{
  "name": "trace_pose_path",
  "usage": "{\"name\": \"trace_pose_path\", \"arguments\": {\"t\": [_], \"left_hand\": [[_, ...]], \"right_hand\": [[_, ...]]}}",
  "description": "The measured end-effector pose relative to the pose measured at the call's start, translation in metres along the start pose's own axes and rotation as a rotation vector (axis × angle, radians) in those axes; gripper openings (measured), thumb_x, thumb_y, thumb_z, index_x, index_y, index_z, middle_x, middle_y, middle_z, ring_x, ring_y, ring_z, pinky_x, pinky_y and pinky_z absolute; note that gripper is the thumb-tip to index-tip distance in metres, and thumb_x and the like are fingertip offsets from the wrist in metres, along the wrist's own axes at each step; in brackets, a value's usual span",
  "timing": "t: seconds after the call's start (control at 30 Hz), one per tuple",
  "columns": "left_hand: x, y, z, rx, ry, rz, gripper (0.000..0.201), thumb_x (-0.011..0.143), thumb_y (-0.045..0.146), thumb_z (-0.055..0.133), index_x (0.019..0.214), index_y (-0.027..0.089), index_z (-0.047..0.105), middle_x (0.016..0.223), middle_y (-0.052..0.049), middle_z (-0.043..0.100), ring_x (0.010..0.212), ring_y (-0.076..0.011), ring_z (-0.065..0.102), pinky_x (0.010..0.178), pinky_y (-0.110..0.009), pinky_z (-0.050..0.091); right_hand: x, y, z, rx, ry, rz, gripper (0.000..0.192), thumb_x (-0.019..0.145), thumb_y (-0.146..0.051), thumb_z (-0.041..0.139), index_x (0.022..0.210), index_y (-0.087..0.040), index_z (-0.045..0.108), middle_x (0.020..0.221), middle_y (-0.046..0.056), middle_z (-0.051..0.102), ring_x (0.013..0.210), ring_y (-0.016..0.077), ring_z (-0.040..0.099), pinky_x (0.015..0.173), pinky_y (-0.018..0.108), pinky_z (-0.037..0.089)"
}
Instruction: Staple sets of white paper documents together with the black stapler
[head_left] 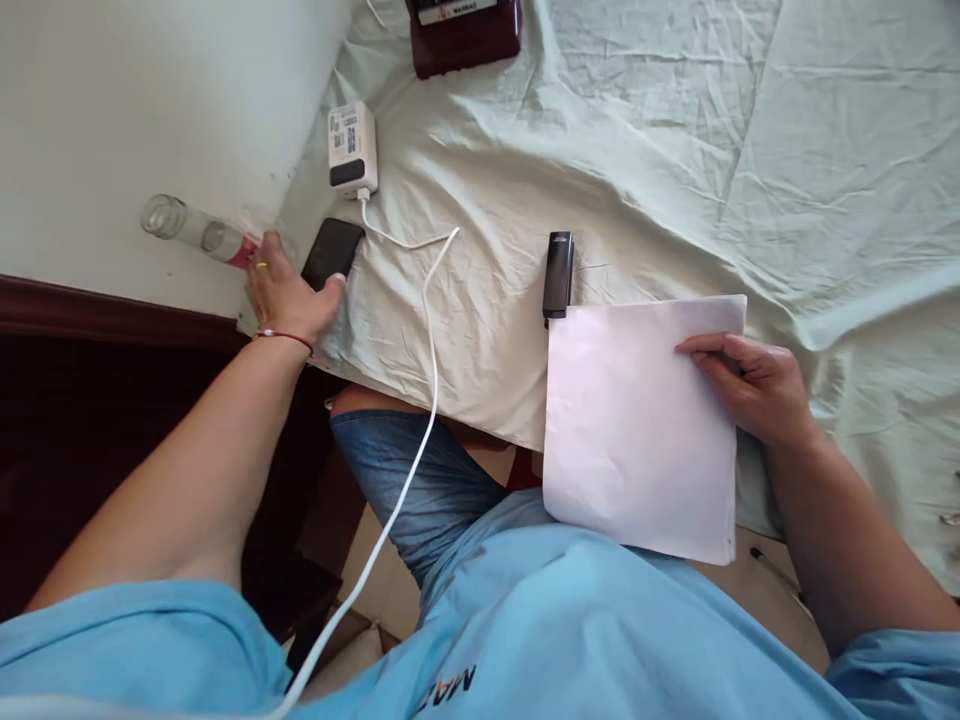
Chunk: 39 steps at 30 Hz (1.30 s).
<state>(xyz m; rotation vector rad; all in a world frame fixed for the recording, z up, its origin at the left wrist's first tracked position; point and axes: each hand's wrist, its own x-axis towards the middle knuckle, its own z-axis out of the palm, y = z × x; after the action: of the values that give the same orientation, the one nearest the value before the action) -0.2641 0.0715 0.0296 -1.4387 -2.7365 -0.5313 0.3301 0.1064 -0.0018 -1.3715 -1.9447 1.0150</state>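
Blue shirt fabric (525,620) filled the nearest part of our view, and just past it our right hand (750,385) rested on a stack of white paper (637,430), fingers curled together on its upper right corner and pinning it. The stack lay at about five o'clock, half on the pale green sheet of the bed (675,150) and half hanging over the edge above our lap.

At nine o'clock our left hand (285,290) reached to the bed's corner. Its fingers were closed around the red-labelled end of a clear bottle (191,228) lying against the wall, while its thumb touched a black phone (332,253). A white charger (352,148) with its cable (427,330) sat at eleven o'clock, and a black USB stick (558,274) lay just beside the paper's top left corner.

We judged the work barely begun: the paper was still flat and the bottle was gripped but not lifted.
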Motion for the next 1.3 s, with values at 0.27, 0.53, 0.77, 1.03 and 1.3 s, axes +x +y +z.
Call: {"name": "trace_pose_path", "arguments": {"t": [0.27, 0.53, 0.77, 1.03, 1.3], "left_hand": [[0.021, -0.007, 0.016, 0.129, -0.114, -0.224, 0.099, 0.089, 0.015, 0.09, 0.165, -0.011, 0.033, 0.175, -0.035, 0.048, 0.157, -0.0366, 0.055, 0.134, -0.067, 0.034], [0.031, -0.018, 0.02, 0.117, -0.06, -0.243, 0.1, 0.084, 0.024, 0.094, 0.16, -0.014, 0.042, 0.15, -0.031, 0.07, 0.137, -0.0372, 0.065, 0.13, -0.072, 0.034], [0.025, -0.015, 0.015, 0.107, -0.078, -0.208, 0.098, 0.085, 0.028, 0.091, 0.16, -0.013, 0.045, 0.151, -0.033, 0.069, 0.136, -0.0384, 0.066, 0.127, -0.068, 0.04], [-0.087, -0.027, -0.009, 0.059, 0.124, -0.052, 0.053, 0.08, 0.007, 0.062, 0.131, -0.004, 0.069, 0.14, -0.032, 0.072, 0.133, -0.0415, 0.064, 0.124, -0.063, 0.042], [-0.303, 0.029, 0.015, -0.283, -0.218, 0.595, 0.024, 0.066, 0.005, 0.052, 0.053, 0.025, 0.051, 0.05, 0.0, 0.056, 0.051, -0.0182, 0.057, 0.055, -0.031, 0.044]], "right_hand": [[-0.002, 0.002, 0.001, 0.013, -0.006, -0.029, 0.023, 0.099, -0.023, 0.066, 0.107, -0.024, 0.088, 0.078, 0.001, 0.076, 0.066, 0.0176, 0.066, 0.067, 0.033, 0.047], [-0.001, 0.002, 0.002, 0.061, -0.015, -0.048, 0.022, 0.1, -0.021, 0.066, 0.108, -0.024, 0.087, 0.085, 0.002, 0.08, 0.074, 0.0199, 0.073, 0.071, 0.034, 0.052], [0.0, 0.0, 0.003, 0.075, -0.041, -0.029, 0.023, 0.1, -0.021, 0.063, 0.107, -0.027, 0.085, 0.091, 0.004, 0.083, 0.08, 0.024, 0.077, 0.071, 0.037, 0.054], [0.002, -0.008, 0.002, 0.043, -0.059, -0.022, 0.023, 0.101, -0.025, 0.062, 0.105, -0.027, 0.084, 0.082, 0.004, 0.079, 0.072, 0.0235, 0.073, 0.069, 0.038, 0.054], [0.002, -0.017, 0.003, 0.013, -0.064, -0.01, 0.024, 0.095, -0.023, 0.062, 0.102, -0.024, 0.085, 0.067, 0.002, 0.07, 0.058, 0.0161, 0.058, 0.059, 0.031, 0.044]]}}
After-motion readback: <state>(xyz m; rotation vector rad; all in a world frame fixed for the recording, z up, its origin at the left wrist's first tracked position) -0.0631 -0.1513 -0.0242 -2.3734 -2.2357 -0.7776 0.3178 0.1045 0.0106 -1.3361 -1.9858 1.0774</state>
